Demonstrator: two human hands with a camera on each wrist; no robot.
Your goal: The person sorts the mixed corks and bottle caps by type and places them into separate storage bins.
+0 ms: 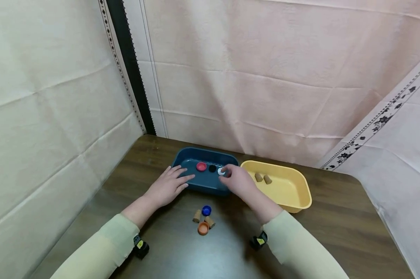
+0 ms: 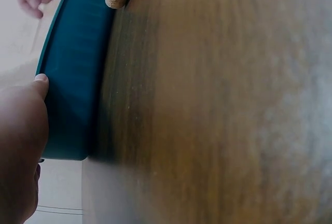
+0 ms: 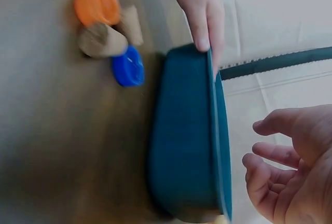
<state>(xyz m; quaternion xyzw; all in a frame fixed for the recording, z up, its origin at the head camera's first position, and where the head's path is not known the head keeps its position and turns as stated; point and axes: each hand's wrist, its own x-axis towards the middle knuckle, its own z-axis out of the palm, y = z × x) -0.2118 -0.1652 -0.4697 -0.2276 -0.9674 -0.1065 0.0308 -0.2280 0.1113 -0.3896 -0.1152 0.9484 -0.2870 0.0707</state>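
Note:
My left hand (image 1: 166, 186) rests on the near left rim of a dark blue tray (image 1: 203, 189), fingers spread, its thumb on the rim in the left wrist view. Over the tray's right end is my right hand (image 1: 239, 180). Its fingers are loosely bent, and nothing shows between them in the right wrist view (image 3: 290, 162). Beside its fingertips in the head view lies a white bottle cap (image 1: 221, 171). A black cap (image 1: 212, 168) and a red cap (image 1: 201, 166) sit left of it in the tray.
A yellow tray (image 1: 283, 193) with two corks (image 1: 258, 177) stands right of the blue one. On the wooden table in front lie a blue cap (image 1: 206, 210), an orange cap (image 1: 203, 228) and two more corks (image 1: 197, 216). Cloth (image 1: 230, 77) hangs behind.

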